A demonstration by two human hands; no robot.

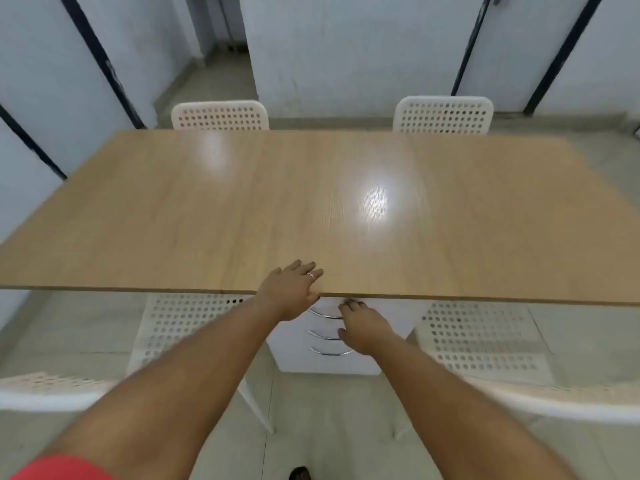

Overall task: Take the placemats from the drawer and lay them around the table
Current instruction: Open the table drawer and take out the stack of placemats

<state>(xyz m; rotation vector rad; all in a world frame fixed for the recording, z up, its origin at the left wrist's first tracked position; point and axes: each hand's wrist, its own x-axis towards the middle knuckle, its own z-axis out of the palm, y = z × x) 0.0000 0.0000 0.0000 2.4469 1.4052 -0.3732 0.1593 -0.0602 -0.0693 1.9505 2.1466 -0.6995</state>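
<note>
The left hand lies flat and open on the table's near edge. Under that edge, the right hand reaches, fingers loose and empty, at the drawer unit's top handle; no placemats show.

Four white perforated chairs (two far, two near); tiled floor.

A single head-worn wide-angle view looks forward and steeply down from the near long edge of the tabletop. It stands close above both forearms, takes in the whole tabletop, and reaches the far wall beyond.
</note>
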